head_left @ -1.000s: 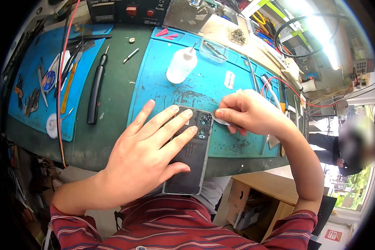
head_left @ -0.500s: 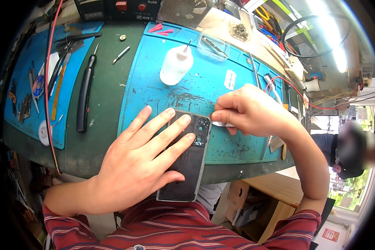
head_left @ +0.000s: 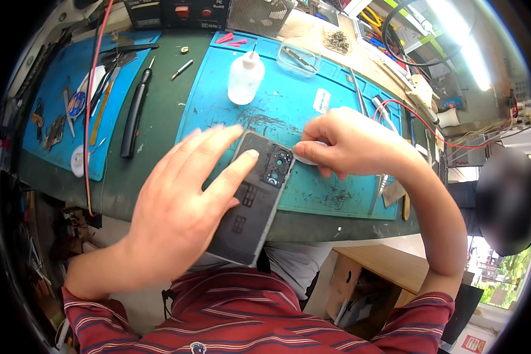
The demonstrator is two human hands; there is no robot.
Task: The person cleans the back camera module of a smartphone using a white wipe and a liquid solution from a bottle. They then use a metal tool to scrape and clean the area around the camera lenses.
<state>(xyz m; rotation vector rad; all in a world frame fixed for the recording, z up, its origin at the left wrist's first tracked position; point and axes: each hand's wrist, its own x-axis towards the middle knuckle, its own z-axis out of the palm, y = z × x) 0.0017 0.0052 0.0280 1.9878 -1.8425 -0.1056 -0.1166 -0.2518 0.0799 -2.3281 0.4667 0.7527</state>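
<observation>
My left hand [head_left: 180, 200] lies over a dark phone with a grey rim [head_left: 251, 224], fingertips apart on its back. The phone is tilted across the blue mat's front edge, its lower part out past the bench, its camera cutouts at the top right. My right hand [head_left: 348, 144] pinches a thin, pale flat piece [head_left: 302, 158], mostly hidden by the fingers, against the phone's upper right edge. A white dropper bottle [head_left: 245, 82] stands behind the phone on the mat [head_left: 200, 118].
Blades and tweezers lie on a left mat [head_left: 47, 106]; a black-handled tool [head_left: 134, 118] is beside it. A clear box [head_left: 298, 62], cables and tools line the back and right. A wooden cabinet [head_left: 371, 268] is below. Another person [head_left: 501, 200], face blurred, is at the right.
The phone has turned clockwise and shifted up and left, exposing more of its back below my left fingers, which have moved left along it. My right hand stays pinched at the edge.
</observation>
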